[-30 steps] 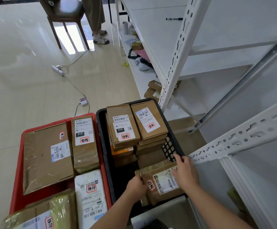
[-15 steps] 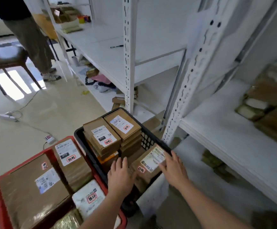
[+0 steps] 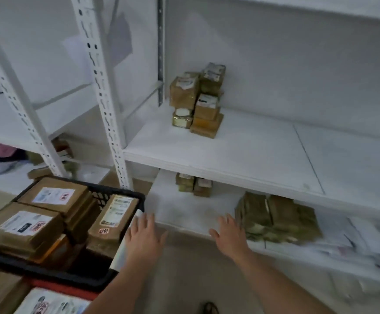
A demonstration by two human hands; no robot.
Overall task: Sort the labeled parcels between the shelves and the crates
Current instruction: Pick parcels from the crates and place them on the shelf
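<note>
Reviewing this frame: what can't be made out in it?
- Head view: labels on the parcel stack on the middle shelf are too small and blurred to read.
- Parcels on the lower shelf: motion-blurred, partly hidden by the middle shelf.
- Red crate: cut off by the frame edge.
- Black crate: lower contents hidden under top parcels.

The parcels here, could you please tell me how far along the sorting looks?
Done: a stack of parcels sits on the middle shelf, more on the lower shelf. In hand: nothing; the left hand and right hand are open and empty. Left: the black crate holds many labeled boxes.
</note>
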